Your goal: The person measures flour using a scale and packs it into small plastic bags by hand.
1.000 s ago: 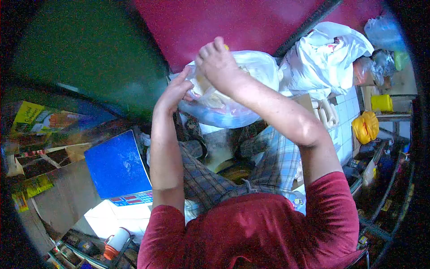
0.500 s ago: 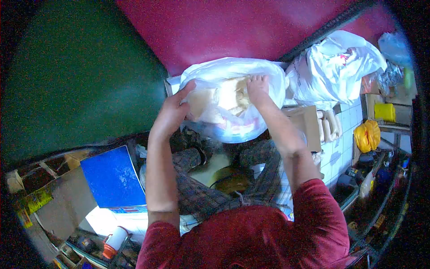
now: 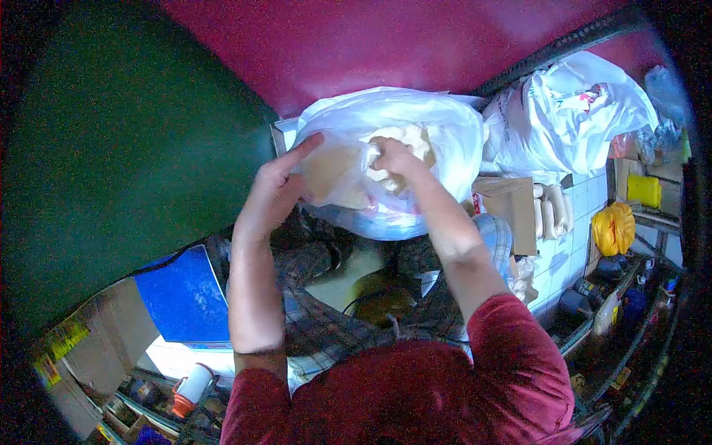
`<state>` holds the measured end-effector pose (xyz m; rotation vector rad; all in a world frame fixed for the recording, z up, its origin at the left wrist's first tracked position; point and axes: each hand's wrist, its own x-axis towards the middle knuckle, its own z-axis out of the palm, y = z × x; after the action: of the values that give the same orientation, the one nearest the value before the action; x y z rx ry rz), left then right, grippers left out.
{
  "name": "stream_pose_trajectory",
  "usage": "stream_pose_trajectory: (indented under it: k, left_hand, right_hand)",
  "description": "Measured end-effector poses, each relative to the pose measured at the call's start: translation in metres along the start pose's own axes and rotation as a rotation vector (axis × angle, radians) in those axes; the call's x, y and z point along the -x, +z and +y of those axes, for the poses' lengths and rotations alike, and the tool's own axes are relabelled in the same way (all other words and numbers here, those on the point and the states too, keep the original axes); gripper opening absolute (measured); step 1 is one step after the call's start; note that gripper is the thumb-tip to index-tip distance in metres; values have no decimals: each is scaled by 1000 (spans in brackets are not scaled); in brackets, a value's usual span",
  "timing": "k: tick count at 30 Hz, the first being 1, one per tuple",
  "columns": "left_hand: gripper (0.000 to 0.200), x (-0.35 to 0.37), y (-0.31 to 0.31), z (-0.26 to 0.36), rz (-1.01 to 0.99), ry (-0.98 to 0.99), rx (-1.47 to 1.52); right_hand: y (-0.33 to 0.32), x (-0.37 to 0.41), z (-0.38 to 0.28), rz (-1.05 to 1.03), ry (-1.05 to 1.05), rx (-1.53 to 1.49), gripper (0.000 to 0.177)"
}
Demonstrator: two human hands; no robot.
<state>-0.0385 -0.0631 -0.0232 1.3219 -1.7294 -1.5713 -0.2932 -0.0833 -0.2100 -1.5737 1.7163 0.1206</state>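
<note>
A translucent white plastic bag point(image 3: 456, 122) stands wide-mouthed in front of me, holding a pale, cream-coloured powdery or crumbly material point(image 3: 415, 141). At the bag's left rim, my left hand point(image 3: 278, 182) grips the plastic between thumb and fingers. My right hand point(image 3: 394, 157) reaches inside the bag, its fingers curled down at the pale material beside a fold of inner plastic. Whatever lies between those fingertips is hidden. The lower part of the bag shows some blurred print.
Right of the bag are another stuffed white plastic bag point(image 3: 571, 119), a cardboard box point(image 3: 508, 211) and several pale rolled packets point(image 3: 552, 211). A yellow bundle point(image 3: 613, 228) lies farther right. At left are a blue panel point(image 3: 184, 297) and a white-and-orange jug point(image 3: 193, 389). Green and red walls stand close ahead.
My right hand has moved left, from the bag's right side to the middle of its contents, and its fingers have curled. My left hand stays on the left rim.
</note>
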Motion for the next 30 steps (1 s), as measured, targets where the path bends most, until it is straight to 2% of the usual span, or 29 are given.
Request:
stream_pose_trajectory:
  k: [3, 6, 9, 11, 12, 15, 17, 18, 20, 22, 25, 27, 30]
  left_hand:
    - [65, 4, 4, 5, 16, 128, 66]
    - [66, 8, 3, 9, 26, -24, -21]
    - [68, 4, 8, -18, 32, 11, 13]
    - [70, 4, 10, -14, 29, -57, 91]
    - [70, 4, 11, -12, 27, -91, 130]
    - [73, 6, 13, -6, 51, -67, 166]
    - [71, 2, 14, -14, 29, -57, 166]
    - [71, 0, 15, -19, 17, -52, 164]
    - [70, 0, 16, -21, 9, -50, 149]
    - [70, 2, 15, -22, 4, -38, 142]
    - [70, 3, 12, -27, 5, 5, 139]
    - [70, 2, 10, -32, 6, 43, 134]
    - [70, 8, 9, -28, -1, -24, 172]
  right_hand:
    - [-23, 15, 24, 51, -48, -21, 63]
    - [-67, 61, 23, 139, -57, 64, 65]
    - [-97, 95, 22, 191, -51, 114, 64]
    - [-113, 104, 25, 176, -76, 73, 63]
    - [-124, 120, 12, 207, -135, 20, 64]
    - [-135, 129, -19, 212, -226, 115, 65]
    - [-129, 139, -63, 344, -202, 363, 61]
    - [-123, 142, -90, 364, -197, 510, 52]
    - [-106, 146, -126, 531, -411, 769, 34]
    - [-96, 155, -157, 624, -556, 977, 26]
    - [-96, 166, -176, 779, -662, 1131, 26]
    - [-103, 172, -177, 824, -640, 1139, 26]
    - [-119, 184, -166, 834, -566, 1102, 29]
